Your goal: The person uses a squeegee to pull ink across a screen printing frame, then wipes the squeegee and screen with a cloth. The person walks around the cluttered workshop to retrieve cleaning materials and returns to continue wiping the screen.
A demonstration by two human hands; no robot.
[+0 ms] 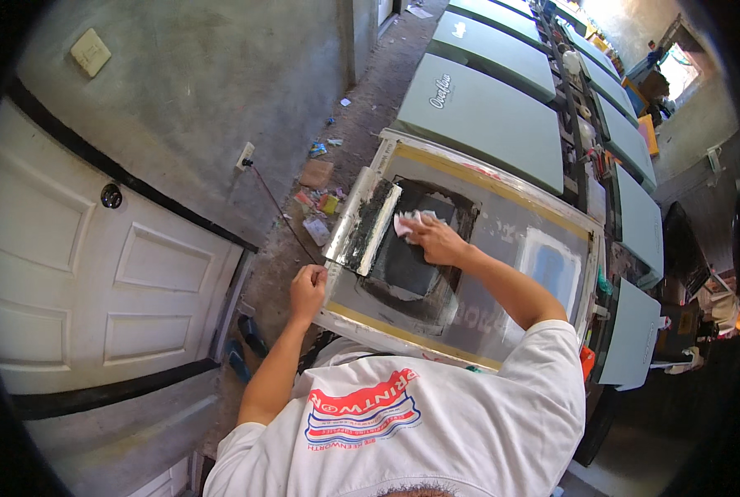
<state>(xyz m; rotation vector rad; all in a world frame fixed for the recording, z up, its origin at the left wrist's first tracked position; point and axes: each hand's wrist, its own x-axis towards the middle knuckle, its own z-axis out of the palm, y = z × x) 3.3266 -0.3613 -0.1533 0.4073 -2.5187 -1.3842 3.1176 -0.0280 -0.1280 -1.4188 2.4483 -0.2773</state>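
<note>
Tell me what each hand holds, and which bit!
Right hand: a crumpled white cloth, by the part bunched under the fingers. Left hand: at the side of the pale frame; I can't tell whether it grips.

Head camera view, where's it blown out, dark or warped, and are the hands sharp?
In the head view, the window at upper right is washed out; head view, the lower right sinks into shadow; head view, the white door bows toward the left rim; head view, the left hand and right hand show no obvious motion blur.
</note>
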